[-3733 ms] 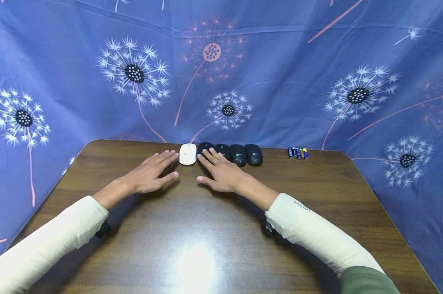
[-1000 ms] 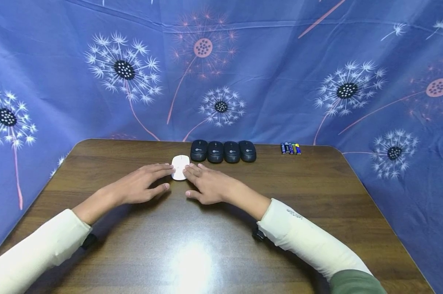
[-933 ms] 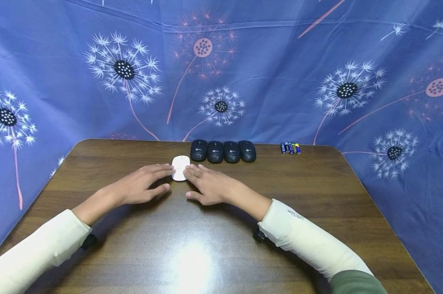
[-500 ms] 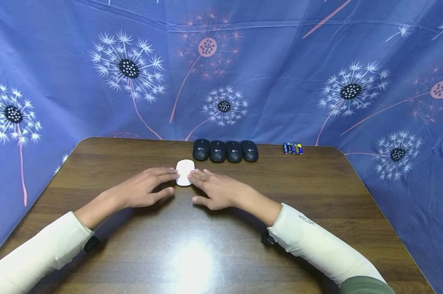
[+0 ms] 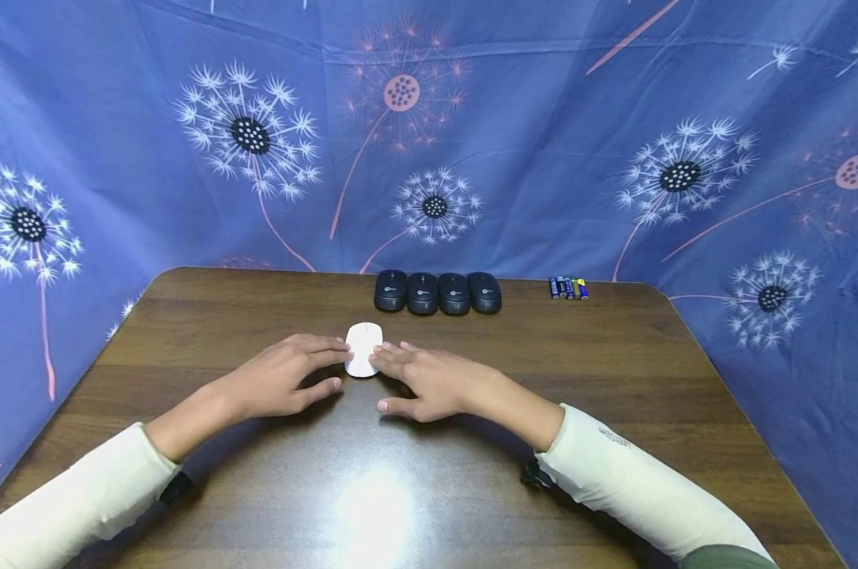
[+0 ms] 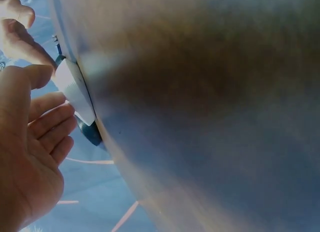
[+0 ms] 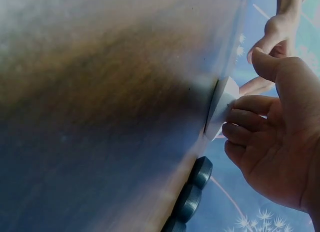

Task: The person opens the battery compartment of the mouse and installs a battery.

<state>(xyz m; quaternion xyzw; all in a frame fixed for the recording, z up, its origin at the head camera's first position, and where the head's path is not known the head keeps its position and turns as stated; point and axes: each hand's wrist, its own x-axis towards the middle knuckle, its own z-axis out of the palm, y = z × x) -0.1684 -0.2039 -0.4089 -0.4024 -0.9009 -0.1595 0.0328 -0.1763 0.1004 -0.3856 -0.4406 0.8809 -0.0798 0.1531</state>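
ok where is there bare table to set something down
Bare table lies between the black mice and batteries, between the batteries and right sleeve, and between that and the left sleeve. Crowded: the close-set black mice, and the white mouse, flanked by left hand and right hand.

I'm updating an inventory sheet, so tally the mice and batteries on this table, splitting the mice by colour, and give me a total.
White wireless mouse: 1
Black wireless mice: 4
Batteries: 5
Total: 10

Two cream sleeves (image 5: 645,482) show, the right bearing small dark lettering (image 5: 615,437).
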